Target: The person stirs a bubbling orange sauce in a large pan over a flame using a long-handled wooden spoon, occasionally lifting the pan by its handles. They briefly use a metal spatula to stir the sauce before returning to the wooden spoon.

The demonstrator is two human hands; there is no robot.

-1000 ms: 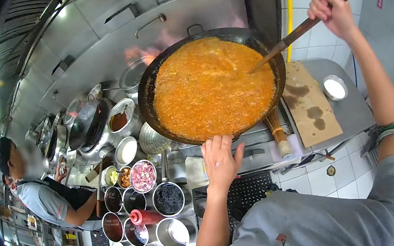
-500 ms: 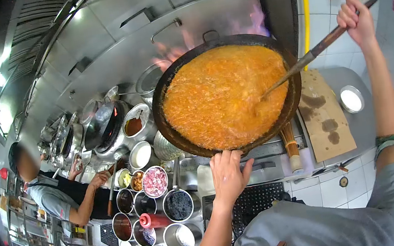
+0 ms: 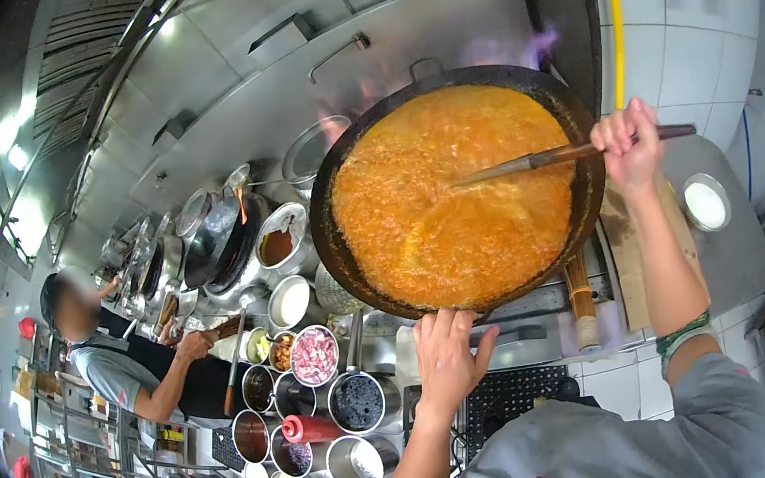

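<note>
A large black wok (image 3: 339,263) holds bubbling orange liquid (image 3: 455,199), with flames showing behind its rim. My left hand (image 3: 449,357) rests at the wok's near rim, its fingertips against the edge and the thumb apart; whether it grips a handle there is hidden. Around the wooden handle of a long ladle (image 3: 557,156), my right hand (image 3: 630,145) is closed, to the right of the wok. The ladle lies almost level across the wok, its head sunk in the liquid.
Left of the wok stand metal pots, a bowl of pink meat (image 3: 314,356) and a red bottle (image 3: 307,430). A bamboo brush (image 3: 582,304), cardboard (image 3: 679,227) and a white bowl (image 3: 705,203) sit at right. A co-worker (image 3: 141,361) stands at far left.
My right hand has come down and left with the ladle, which has swung from slanted to nearly level. My left hand stays at the rim. The view has shifted slightly.
</note>
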